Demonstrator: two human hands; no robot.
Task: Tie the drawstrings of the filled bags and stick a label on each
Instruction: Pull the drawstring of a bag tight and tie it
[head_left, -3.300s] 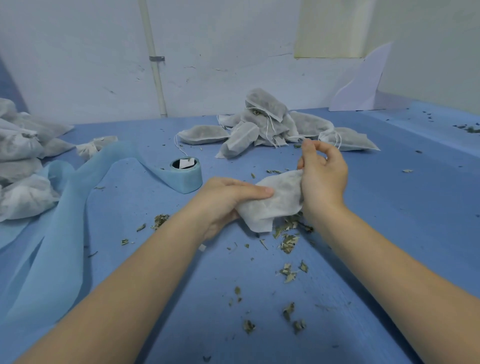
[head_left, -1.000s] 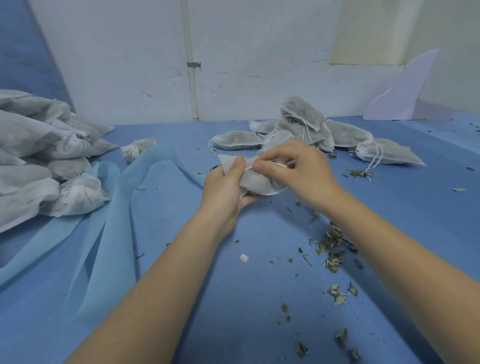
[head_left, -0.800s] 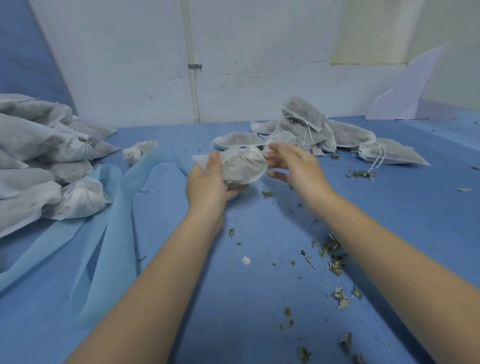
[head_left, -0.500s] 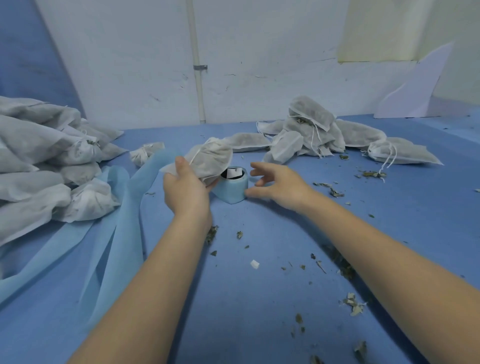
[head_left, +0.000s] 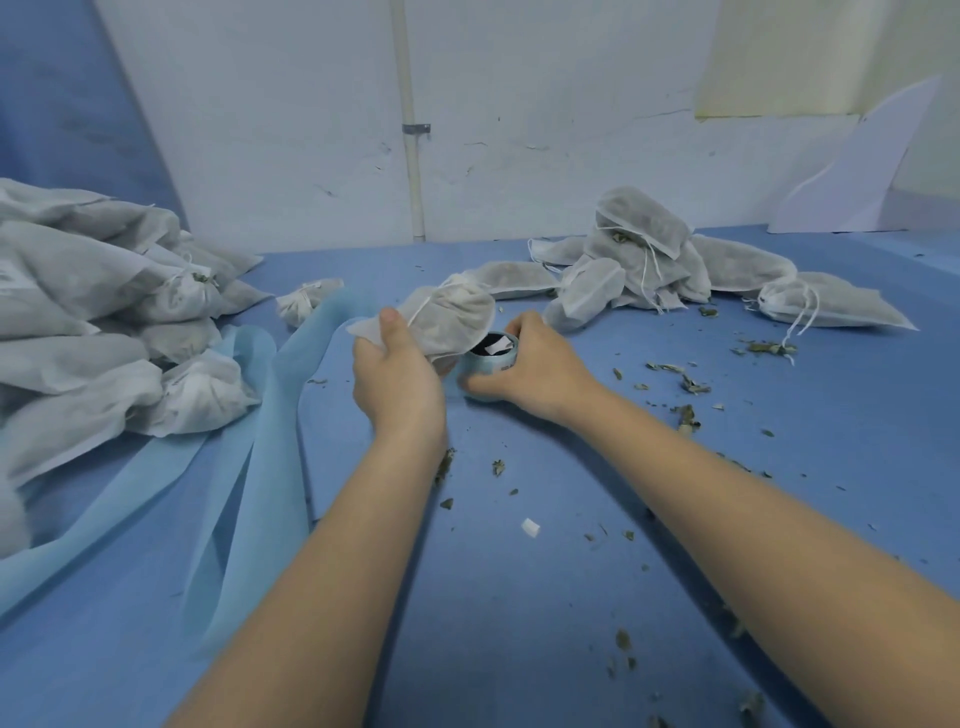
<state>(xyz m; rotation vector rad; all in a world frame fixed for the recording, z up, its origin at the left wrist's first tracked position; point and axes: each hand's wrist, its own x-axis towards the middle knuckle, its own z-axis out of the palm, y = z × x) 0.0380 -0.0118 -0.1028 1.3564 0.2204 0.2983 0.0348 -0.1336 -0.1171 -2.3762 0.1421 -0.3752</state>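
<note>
Bag (head_left: 449, 319) in question, a white fabric pouch stuffed with dried herb, sits up off the table in the person's left hand (head_left: 397, 376). Its thumb lies across the near flat end of the pouch and the other fingers curl underneath, out of sight, so the grip is closed around the fabric. The gathered neck of the pouch points up and away, with a white drawstring (head_left: 423, 309) running down its side toward the thumb.

Just to its right, the right hand (head_left: 530, 364) is cupped around the label roll (head_left: 491, 364), a small pale-blue spool standing on the blue table (head_left: 519, 597). Thumb low on the near side of the spool, fingers wrapped over the far rim; a narrow grasp, touching the roll on both sides. A white label end shows inside the roll's dark core. The pouch overhangs the left edge of the spool; I cannot tell whether they touch.

A long blue backing strip (head_left: 249, 467) trails off to the left. Beyond it lies a heap of tied bags (head_left: 104, 322). At the far right sits a pile of filled bags (head_left: 649, 260) with loose strings. Herb crumbs (head_left: 685, 384) scatter the tabletop.
</note>
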